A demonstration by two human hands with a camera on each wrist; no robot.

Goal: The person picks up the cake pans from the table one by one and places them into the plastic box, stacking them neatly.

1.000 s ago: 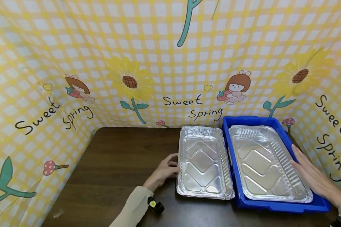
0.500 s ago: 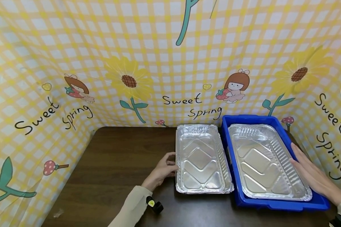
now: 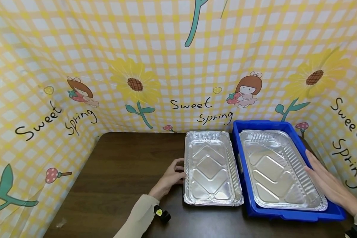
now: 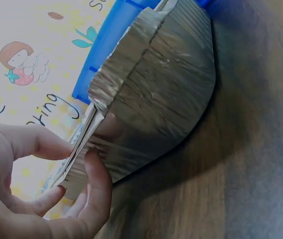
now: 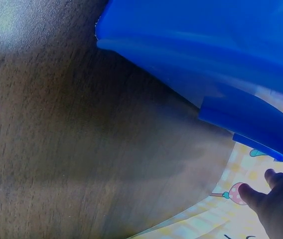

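A rectangular foil pan sits toward the right of the dark wooden table. At its left side, my left hand pinches the rim; in the left wrist view, the left thumb and fingers stand on either side of the folded foil edge. To the right, a second foil pan lies inside a blue plastic tray. My right hand lies along that tray's right rim with its fingers extended. The right wrist view shows the underside of the blue tray and part of the right hand.
The brown table extends to the left of the pans. A yellow checked cloth with printed flowers and lettering walls in the back and both sides. The first pan stands close beside the blue tray.
The left foil pan has shifted slightly left with my left hand; its near edge rose a little, then came down slightly. My right hand and the blue tray look unchanged.
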